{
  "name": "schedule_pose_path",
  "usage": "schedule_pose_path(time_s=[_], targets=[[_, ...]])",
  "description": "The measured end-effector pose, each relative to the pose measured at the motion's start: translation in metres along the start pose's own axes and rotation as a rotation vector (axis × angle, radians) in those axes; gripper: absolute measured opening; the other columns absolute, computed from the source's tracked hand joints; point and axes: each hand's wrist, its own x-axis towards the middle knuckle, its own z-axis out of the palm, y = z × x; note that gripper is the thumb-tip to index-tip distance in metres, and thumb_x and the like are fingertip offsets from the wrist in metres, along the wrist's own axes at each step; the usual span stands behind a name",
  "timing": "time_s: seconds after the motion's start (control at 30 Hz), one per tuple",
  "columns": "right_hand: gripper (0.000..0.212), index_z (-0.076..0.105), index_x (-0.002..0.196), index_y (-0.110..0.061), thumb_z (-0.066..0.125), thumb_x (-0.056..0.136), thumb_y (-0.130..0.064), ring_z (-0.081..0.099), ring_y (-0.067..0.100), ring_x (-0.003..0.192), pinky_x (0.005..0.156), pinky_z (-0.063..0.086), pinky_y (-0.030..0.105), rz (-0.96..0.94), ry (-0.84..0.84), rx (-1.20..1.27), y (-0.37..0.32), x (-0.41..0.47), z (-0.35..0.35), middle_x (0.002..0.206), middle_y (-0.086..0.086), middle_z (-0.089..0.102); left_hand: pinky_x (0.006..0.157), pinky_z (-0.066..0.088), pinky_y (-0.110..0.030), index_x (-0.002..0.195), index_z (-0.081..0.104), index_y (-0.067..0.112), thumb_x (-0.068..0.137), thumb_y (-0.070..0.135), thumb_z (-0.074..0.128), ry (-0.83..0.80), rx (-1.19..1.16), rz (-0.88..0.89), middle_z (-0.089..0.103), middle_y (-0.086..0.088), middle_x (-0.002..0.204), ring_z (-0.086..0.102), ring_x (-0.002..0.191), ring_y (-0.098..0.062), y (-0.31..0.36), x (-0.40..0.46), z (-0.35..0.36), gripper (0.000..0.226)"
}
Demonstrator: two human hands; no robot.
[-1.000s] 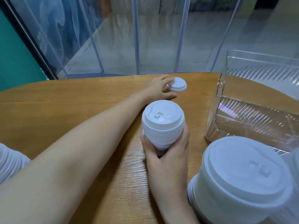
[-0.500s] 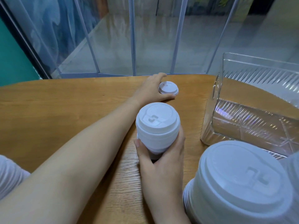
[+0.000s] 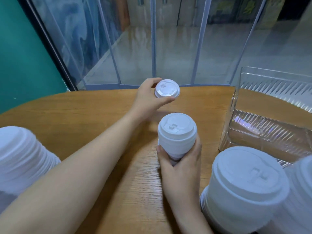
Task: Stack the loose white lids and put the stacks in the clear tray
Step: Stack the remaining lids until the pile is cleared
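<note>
Standing empty at the table's (image 3: 84,115) right, the tray (image 3: 270,129) awaits stacks. The right hand (image 3: 181,164) clamps a stack (image 3: 177,134) upright so the left hand (image 3: 148,98), pinching a lid (image 3: 167,88), can likely cap it.

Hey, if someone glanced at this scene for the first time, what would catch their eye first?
Probably the tall stack of white plastic lids at the middle of the wooden table, gripped near its base by the right hand. Just beyond it, the left hand holds a single white lid off the table. The clear ribbed plastic tray stands at the right, with no lids seen inside.
</note>
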Motion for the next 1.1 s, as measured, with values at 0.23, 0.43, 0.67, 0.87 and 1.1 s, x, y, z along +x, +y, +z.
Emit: schedule_pose_path(time_s=[0.23, 0.43, 0.67, 0.87, 1.1], targets=[[0.098, 0.030, 0.156, -0.022, 0.086, 0.078, -0.039, 0.046, 0.024, 0.137, 0.101, 0.042, 0.036, 0.048, -0.040, 0.004, -0.011, -0.002, -0.003, 0.151, 0.002, 0.049, 0.105, 0.049, -0.034, 0.127, 0.062, 0.030, 0.071, 0.038, 0.092, 0.281, -0.152, -0.079, 0.066, 0.013, 0.127, 0.060, 0.119, -0.004, 0.058, -0.122, -0.075, 0.064], [0.097, 0.032, 0.154, -0.023, 0.086, 0.076, -0.045, 0.052, 0.028, 0.133, 0.102, 0.046, 0.042, 0.057, -0.095, 0.004, -0.018, -0.001, -0.007, 0.147, 0.003, 0.053, 0.107, 0.048, -0.038, 0.126, 0.061, 0.037, 0.068, 0.044, 0.087, 0.379, -0.194, -0.121, 0.065, 0.015, 0.127, 0.060, 0.121, -0.004, 0.065, -0.205, -0.064, 0.064], [0.098, 0.035, 0.149, -0.035, 0.078, 0.068, -0.070, 0.057, 0.020, 0.129, 0.101, 0.051, 0.049, 0.069, -0.116, 0.091, -0.023, -0.007, -0.007, 0.141, -0.004, 0.057, 0.104, 0.045, -0.017, 0.141, 0.054, 0.028, 0.069, 0.035, 0.093, 0.281, -0.203, -0.115, 0.063, 0.016, 0.128, 0.058, 0.119, 0.002, 0.074, -0.193, -0.049, 0.082], [0.092, 0.036, 0.147, -0.035, 0.076, 0.069, -0.062, 0.058, 0.020, 0.128, 0.101, 0.051, 0.050, 0.046, -0.130, 0.073, -0.022, -0.008, -0.003, 0.139, -0.005, 0.059, 0.103, 0.050, -0.028, 0.124, 0.062, 0.025, 0.068, 0.042, 0.088, 0.255, -0.230, -0.057, 0.069, 0.015, 0.120, 0.063, 0.118, -0.004, 0.077, -0.175, -0.036, 0.064], [0.090, 0.037, 0.148, -0.034, 0.070, 0.067, -0.056, 0.056, 0.015, 0.130, 0.106, 0.047, 0.047, 0.031, -0.157, 0.061, -0.018, -0.007, -0.004, 0.140, -0.009, 0.058, 0.098, 0.052, -0.025, 0.123, 0.064, 0.027, 0.074, 0.033, 0.092, 0.151, -0.196, -0.071, 0.070, 0.012, 0.119, 0.065, 0.113, -0.004, 0.074, -0.168, -0.030, 0.057]])
